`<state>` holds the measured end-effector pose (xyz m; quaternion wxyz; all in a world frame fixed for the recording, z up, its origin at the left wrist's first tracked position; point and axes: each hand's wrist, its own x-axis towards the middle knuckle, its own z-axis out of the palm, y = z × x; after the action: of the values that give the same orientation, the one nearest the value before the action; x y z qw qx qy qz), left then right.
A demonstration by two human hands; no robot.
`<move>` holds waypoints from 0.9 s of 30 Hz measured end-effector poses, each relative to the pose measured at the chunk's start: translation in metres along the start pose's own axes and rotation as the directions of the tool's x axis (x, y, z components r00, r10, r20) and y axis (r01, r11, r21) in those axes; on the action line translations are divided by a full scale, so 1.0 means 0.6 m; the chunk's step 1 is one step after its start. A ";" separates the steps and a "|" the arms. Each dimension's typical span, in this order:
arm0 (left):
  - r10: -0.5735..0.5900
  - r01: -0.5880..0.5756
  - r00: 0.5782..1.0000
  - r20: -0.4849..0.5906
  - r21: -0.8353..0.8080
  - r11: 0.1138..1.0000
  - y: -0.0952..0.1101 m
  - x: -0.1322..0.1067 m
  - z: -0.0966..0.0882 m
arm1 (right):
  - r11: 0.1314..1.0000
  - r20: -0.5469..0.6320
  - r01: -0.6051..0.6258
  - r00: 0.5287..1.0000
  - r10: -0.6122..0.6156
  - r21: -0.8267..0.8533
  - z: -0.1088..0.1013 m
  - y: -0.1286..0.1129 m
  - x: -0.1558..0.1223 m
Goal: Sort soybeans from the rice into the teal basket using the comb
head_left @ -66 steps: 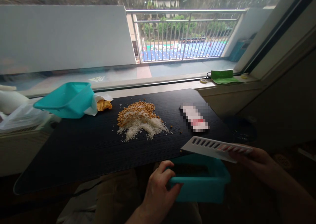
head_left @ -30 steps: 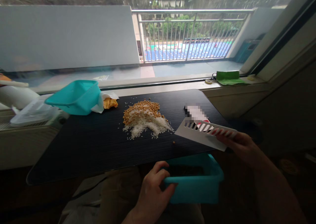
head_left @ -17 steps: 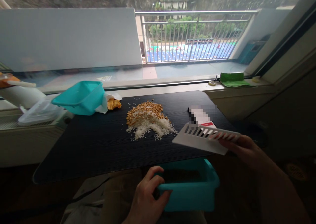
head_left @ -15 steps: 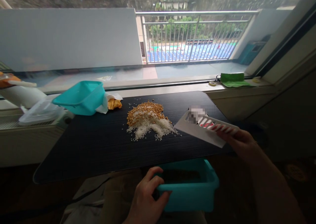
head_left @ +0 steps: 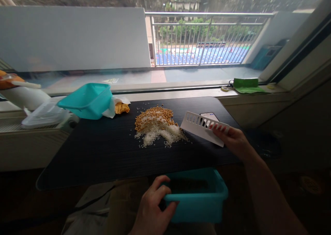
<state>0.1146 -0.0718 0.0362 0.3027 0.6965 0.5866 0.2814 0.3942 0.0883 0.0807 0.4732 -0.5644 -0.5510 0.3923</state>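
Note:
A mound of yellow beans (head_left: 148, 119), dusted and fronted by white rice grains (head_left: 169, 133), lies on the dark table (head_left: 103, 152). To its right, my right hand (head_left: 236, 142) grips a flat white slotted plate (head_left: 199, 131) by its right end. The plate is tilted, slots along its upper edge, and its left corner is close to the rice. Below the table's front edge, my left hand (head_left: 156, 202) is closed on the left rim of a teal plastic tub (head_left: 195, 207). The tub's inside is dark; its contents cannot be made out.
Behind the plate a phone (head_left: 210, 116) lies on the table. At the back left stand another teal tub (head_left: 88, 102), a crumpled yellow cloth (head_left: 121, 108) and a clear lid (head_left: 45, 114). A green cloth (head_left: 248, 85) and tape roll (head_left: 225, 88) sit on the windowsill.
My right hand has moved the slotted plate slightly left and tipped it more upright, its left end nearer the rice. My left hand and the lower tub stay nearly still.

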 end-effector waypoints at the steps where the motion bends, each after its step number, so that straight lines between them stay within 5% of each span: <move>1: 0.003 -0.003 1.000 -0.003 0.000 1.000 0.000 0.000 0.001 | 1.000 -0.010 -0.015 1.000 0.016 0.025 0.003 0.004 -0.001; 11: -0.016 0.016 1.000 0.002 -0.007 1.000 0.002 0.000 -0.001 | 0.985 0.026 -0.094 0.996 0.091 0.142 0.008 -0.013 -0.028; 18: -0.017 0.017 1.000 -0.002 0.002 1.000 0.006 0.005 -0.002 | 0.992 -0.038 -0.105 0.993 0.108 0.076 -0.016 -0.007 -0.035; 27: -0.017 0.017 1.000 -0.007 -0.018 1.000 0.007 0.006 -0.001 | 0.995 0.014 -0.075 0.997 0.074 0.064 -0.029 -0.010 -0.054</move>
<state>0.1172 -0.0687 0.0401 0.3092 0.6877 0.5911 0.2863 0.4069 0.0540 0.0883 0.4731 -0.5667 -0.5194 0.4304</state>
